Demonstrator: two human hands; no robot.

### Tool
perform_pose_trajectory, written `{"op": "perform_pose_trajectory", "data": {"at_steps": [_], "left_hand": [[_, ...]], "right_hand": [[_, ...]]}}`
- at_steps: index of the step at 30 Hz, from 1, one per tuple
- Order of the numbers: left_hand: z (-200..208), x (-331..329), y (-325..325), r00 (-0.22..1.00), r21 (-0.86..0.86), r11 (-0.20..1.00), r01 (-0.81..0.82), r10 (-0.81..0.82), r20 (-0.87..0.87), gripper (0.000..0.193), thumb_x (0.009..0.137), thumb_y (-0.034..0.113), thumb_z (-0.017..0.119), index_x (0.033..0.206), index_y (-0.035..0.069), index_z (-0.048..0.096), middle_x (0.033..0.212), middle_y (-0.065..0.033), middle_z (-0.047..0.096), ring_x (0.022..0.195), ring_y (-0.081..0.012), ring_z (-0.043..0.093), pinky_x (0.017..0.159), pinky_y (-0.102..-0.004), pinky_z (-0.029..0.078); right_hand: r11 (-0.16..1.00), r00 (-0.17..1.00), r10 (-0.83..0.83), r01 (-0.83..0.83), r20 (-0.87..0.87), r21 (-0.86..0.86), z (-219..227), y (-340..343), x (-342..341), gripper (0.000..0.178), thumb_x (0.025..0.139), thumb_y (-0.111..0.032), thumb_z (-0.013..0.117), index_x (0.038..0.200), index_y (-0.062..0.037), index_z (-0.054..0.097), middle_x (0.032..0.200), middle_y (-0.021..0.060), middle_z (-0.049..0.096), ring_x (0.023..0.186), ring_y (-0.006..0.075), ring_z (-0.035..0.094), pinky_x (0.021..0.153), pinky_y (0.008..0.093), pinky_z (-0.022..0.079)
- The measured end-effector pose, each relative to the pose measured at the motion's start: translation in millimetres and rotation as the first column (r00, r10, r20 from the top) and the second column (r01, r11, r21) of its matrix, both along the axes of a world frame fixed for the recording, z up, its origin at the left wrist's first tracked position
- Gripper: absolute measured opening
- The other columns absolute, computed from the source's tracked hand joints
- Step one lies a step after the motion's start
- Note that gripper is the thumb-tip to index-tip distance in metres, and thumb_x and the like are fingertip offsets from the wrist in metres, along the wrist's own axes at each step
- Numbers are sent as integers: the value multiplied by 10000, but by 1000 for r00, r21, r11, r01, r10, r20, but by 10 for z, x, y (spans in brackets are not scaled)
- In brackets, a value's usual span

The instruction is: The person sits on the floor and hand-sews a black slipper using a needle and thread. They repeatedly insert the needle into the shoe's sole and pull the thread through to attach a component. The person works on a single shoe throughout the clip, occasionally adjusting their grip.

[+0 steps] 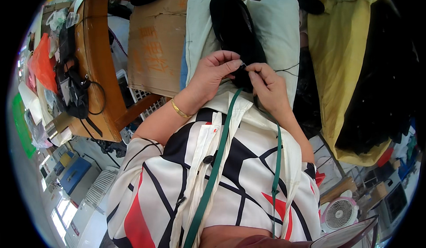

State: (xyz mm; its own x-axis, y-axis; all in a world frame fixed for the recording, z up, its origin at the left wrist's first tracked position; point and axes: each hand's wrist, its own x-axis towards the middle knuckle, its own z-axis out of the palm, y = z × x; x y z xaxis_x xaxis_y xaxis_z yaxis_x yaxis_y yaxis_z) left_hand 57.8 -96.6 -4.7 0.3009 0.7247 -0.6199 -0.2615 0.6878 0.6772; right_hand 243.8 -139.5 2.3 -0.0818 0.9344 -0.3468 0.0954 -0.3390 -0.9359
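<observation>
A black cloth shoe (230, 21) lies on the white cloth (277, 26) across my lap, its toe end pointing away from me. Above its near end, my left hand (216, 72) is closed in a pinch of thumb and forefinger. My right hand (268, 86) pinches right beside it, the fingertips almost touching. Between the tips shows a tiny, thin, shiny piece like a needle; it is too small to make out fully. Dark thread (287, 70) trails over the white cloth to the right of my right hand.
A cardboard box (157, 48) and a wooden frame (95, 70) stand at the left, with a red plastic bag (43, 63) beyond. On the right, a yellow sack (341, 70) sits beside a dark heap. A pink and white fan (340, 214) stands lower right. Green straps (217, 168) hang over my front.
</observation>
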Motion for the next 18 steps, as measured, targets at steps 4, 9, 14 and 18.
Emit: {"op": "perform_pose_trajectory", "data": {"at_steps": [4,9,14,18], "left_hand": [[-6,-3,6,999,-3,999,34,-34,6,227,878,137,739,1082,70,665,979,-2,668,877,-77,599,752,-250,475],[-27,18,18,991,94,987,127,-122,-58,228,886,144,734,1083,52,666,933,10,650,800,-60,575,680,-219,476],[-1,-1,21,984,81,983,163,-156,-91,238,905,178,717,1092,37,679,922,8,656,733,-53,555,649,-205,476],[-47,-13,-2,995,80,992,102,-100,-31,240,908,178,712,1098,34,691,947,7,667,738,-54,556,665,-198,475]], "right_hand": [[998,999,-4,1,-51,-65,-67,-29,10,133,958,-80,571,1066,-40,638,666,-8,571,567,53,515,540,228,422],[994,997,4,-13,-75,-111,-83,-35,58,132,965,-81,571,1068,-29,636,661,-21,568,561,40,501,531,212,405],[993,996,19,-29,-84,-111,-34,-18,92,129,968,-78,570,1070,-31,635,655,-36,561,557,29,490,525,206,396],[994,992,19,-32,-121,-105,-17,-5,70,127,970,-76,569,1071,-35,635,650,-40,556,556,23,489,523,203,395]]}}
